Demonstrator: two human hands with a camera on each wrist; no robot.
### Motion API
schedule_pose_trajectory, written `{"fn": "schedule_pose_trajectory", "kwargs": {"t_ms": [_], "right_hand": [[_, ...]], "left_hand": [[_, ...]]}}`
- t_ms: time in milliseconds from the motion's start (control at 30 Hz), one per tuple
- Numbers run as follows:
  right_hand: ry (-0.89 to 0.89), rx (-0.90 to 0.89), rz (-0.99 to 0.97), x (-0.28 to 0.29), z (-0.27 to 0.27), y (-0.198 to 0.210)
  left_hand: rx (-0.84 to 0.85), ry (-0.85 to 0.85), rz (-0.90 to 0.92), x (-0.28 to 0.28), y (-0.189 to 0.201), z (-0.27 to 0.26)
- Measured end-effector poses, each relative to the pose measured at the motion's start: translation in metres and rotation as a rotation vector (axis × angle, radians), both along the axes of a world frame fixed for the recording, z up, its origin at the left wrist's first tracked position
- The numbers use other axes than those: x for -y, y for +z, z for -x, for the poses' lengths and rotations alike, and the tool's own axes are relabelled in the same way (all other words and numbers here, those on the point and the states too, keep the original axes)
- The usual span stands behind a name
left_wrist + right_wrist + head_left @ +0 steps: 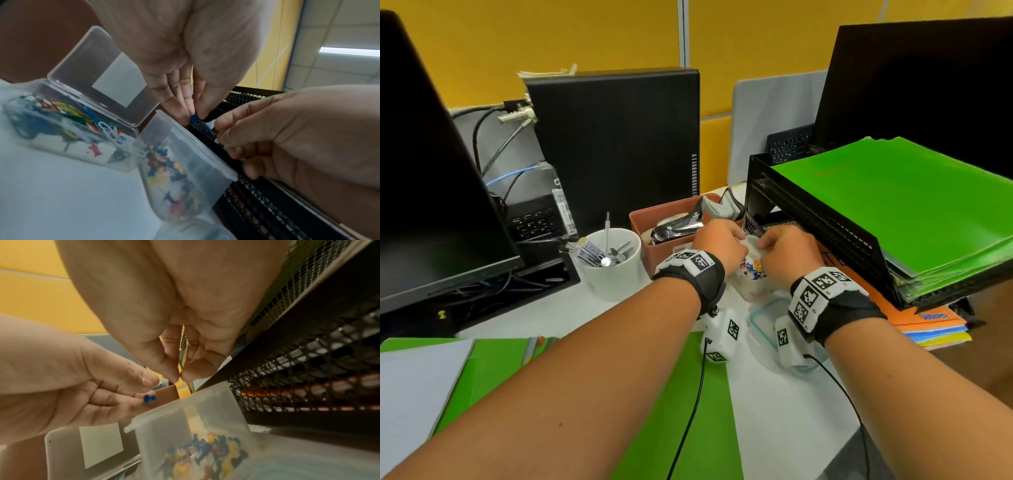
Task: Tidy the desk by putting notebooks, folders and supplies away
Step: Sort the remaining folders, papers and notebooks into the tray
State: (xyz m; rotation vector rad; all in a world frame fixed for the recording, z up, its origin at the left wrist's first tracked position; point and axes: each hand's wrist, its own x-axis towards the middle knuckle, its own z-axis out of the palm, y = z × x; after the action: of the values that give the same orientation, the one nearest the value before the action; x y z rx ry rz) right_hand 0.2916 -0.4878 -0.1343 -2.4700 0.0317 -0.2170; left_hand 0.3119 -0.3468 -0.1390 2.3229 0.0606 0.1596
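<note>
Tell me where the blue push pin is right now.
The blue push pin is pinched in the left hand, in the left wrist view, just above the open clear box of push pins.

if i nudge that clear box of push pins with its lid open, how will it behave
The push pin box looks like thin, light plastic, so it would probably slide or tip easily. Its lid stands open, so the loose pins could spill. The left hand pinches a blue pin above it.

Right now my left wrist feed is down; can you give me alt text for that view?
The left hand pinches a blue pushpin above an open clear box of pushpins, beside the right hand with its fingers curled. An open clear box of coloured paper clips sits alongside on the white desk, with a black mesh tray behind.
</note>
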Motion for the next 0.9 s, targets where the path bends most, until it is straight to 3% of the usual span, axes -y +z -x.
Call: {"fn": "schedule_pose_trajectory", "kwargs": {"t_ms": [233, 467, 700, 900], "right_hand": [[0.094, 0.006, -0.038, -0.012, 0.007, 0.012], [0.34, -0.026, -0.074, -0.074, 0.034, 0.025], [0.689, -0.233, 0.049, -0.17, 0.073, 0.008], [0.774, -0.289, 0.138, -0.232, 0.09, -0.015]], "left_hand": [[-0.009, -0.125, -0.012, -0.016, 0.01, 0.014], [-0.051, -0.251, -0.292, -0.091, 0.047, 0.078], [-0.164, -0.07, -0.485, -0.204, 0.04, 0.157], [-0.295, 0.108, -0.409, -0.277, 0.007, 0.203]]}}
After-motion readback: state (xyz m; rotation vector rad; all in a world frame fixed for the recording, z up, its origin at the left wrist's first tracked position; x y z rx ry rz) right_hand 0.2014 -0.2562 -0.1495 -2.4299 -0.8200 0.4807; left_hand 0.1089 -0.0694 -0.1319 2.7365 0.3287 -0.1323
